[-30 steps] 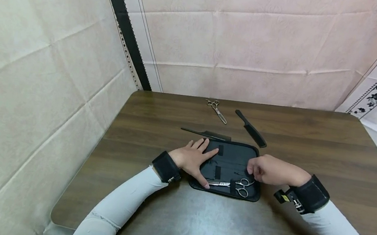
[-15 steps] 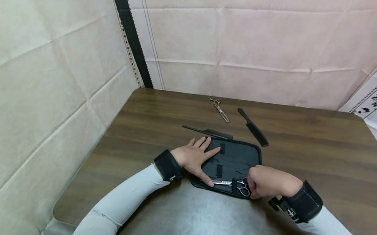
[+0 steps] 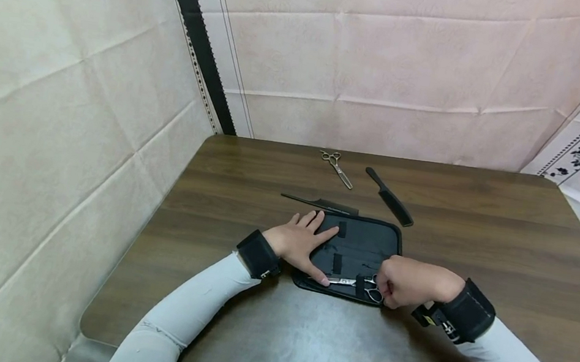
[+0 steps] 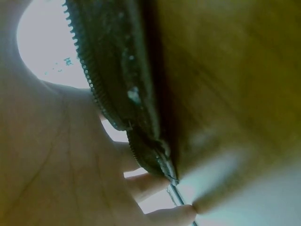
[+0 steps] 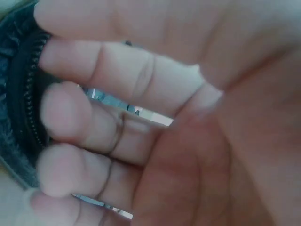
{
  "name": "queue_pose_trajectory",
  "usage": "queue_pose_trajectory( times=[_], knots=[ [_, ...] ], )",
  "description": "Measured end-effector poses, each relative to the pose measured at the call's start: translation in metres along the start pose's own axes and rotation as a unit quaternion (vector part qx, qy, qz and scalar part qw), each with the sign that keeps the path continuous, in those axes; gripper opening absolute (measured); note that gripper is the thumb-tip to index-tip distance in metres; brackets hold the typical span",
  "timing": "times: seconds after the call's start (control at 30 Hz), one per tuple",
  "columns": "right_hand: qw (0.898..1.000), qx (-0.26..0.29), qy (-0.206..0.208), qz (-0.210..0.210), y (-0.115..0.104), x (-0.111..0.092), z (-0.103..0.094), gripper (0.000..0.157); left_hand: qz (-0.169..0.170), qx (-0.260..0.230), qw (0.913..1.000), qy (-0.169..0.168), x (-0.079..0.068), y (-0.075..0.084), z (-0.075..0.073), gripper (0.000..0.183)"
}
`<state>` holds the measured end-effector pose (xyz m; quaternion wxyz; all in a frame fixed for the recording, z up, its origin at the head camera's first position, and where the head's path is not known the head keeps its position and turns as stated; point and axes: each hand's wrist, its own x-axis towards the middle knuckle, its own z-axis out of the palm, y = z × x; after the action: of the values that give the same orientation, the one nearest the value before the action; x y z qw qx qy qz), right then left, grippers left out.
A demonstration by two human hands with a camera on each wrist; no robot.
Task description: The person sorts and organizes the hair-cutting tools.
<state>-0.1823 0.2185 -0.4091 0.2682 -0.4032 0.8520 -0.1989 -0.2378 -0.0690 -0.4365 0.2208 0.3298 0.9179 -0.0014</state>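
Observation:
A black zip case [image 3: 371, 239] lies unfolded on the table, with a pair of scissors [image 3: 348, 282] along its near side under an elastic loop. My left hand [image 3: 298, 247] rests spread on the case's left part, its thumb by the blade tip. In the left wrist view the zipper edge [image 4: 87, 70] runs past that palm. My right hand [image 3: 412, 283] has curled fingers at the scissors' finger rings, near the case's right edge, and covers part of the handle. Curled fingers [image 5: 66, 110] appear beside the zipper in the right wrist view; the grip point itself is hidden.
Just beyond the case lies a black tail comb [image 3: 339, 207]. A black handled comb [image 3: 395, 205] lies farther right, and another pair of scissors [image 3: 337, 168] sits near the far table edge. The brown wooden table [image 3: 246, 175] meets cloth-covered walls.
My right hand has moved nearer along the case's right edge, from above the scissors' handle down onto its rings. The left hand stays in place. Between the last two frames little differs.

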Motion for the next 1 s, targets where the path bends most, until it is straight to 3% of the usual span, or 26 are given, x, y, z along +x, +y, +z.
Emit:
queue_pose_trajectory(
  times=[0.47,1.0],
  knots=[
    [0.998,0.029,0.002,-0.053,0.0056,-0.0041,-0.0073,0.028,-0.002,-0.002,1.0000,0.000,0.0010,0.0000,0.0000,0.121],
    [0.999,0.037,0.003,-0.002,0.0090,-0.0046,-0.0105,0.024,0.000,-0.001,1.0000,-0.002,0.0011,0.0004,0.0002,0.123]
  ],
)
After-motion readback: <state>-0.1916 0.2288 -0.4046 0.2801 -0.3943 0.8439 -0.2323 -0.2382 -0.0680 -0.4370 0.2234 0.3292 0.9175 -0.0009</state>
